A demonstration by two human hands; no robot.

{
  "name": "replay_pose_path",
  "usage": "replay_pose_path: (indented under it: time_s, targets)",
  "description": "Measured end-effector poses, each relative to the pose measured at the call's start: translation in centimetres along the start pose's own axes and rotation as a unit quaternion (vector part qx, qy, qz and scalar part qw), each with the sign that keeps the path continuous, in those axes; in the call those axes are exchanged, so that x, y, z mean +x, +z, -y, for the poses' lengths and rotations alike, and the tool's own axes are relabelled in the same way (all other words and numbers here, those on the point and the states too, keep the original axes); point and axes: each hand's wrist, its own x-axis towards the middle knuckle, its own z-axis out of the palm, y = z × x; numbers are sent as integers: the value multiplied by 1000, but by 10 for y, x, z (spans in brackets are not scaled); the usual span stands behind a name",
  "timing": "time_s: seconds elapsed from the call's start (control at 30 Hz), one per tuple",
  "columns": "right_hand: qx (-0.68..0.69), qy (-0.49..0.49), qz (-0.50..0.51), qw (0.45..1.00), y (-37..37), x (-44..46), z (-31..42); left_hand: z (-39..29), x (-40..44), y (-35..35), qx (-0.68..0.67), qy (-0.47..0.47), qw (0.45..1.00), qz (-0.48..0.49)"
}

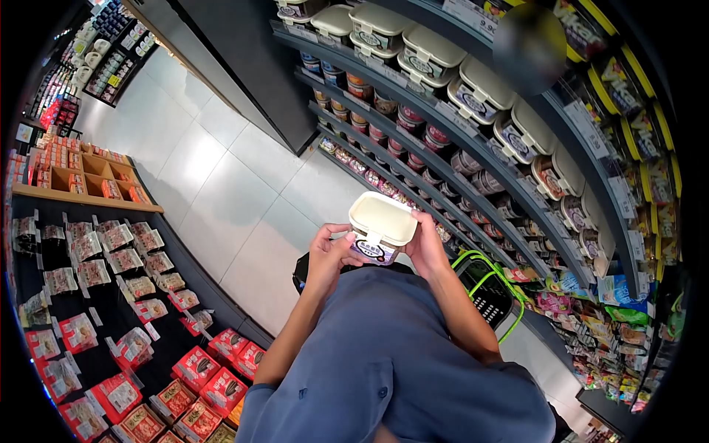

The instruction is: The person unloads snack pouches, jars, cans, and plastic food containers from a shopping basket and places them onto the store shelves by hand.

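Observation:
A plastic food tub with a cream clip-on lid (382,218) and a purple-and-white label is held in front of my body. My left hand (331,253) grips its left side, with the fingers bent against the label. On the other side, my right hand (427,247) is wrapped around the tub's right edge. The label's small print is too fine to read. Similar lidded tubs (481,90) stand in a row on the shelf ahead to the right.
A black shopping basket with a bright green handle (487,284) is close by my right arm. Curved dark shelves (413,92) full of packaged goods rise on the right. Racks of hanging packets (122,258) and red boxes (223,387) line the left. Tiled floor (244,177) runs between them.

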Motion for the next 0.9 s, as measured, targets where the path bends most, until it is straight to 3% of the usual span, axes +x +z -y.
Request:
replay_pose_path:
  time_s: [0.27, 0.4, 0.47, 0.63, 0.73, 0.8, 0.87, 0.9]
  targets:
    - [2, -44, -47, 998, 31, 54, 12, -41, 62, -26, -9, -37, 999, 36]
    - [-85, -105, -76, 988, 74, 82, 33, -83, 98, -37, 30, -57, 996, 56]
    - [-173, -159, -58, 970, 99, 96, 48, -113, 116, -37, 20, -38, 997, 56]
    - [-85, -228, -54, 969, 169, 135, 81, -183, 169, -34, -3, 42, 997, 67]
    - [-130, -339, -64, 930, 206, 156, 85, -221, 205, -29, 0, 93, 994, 61]
    - [-128, -349, -56, 927, 226, 166, 87, -244, 229, -22, 6, 133, 989, 60]
    - [-302, -456, -96, 832, 239, 176, 90, -262, 249, -13, 13, 135, 989, 66]
    - [-338, -460, -114, 813, 247, 180, 94, -266, 262, -11, 5, 134, 988, 72]
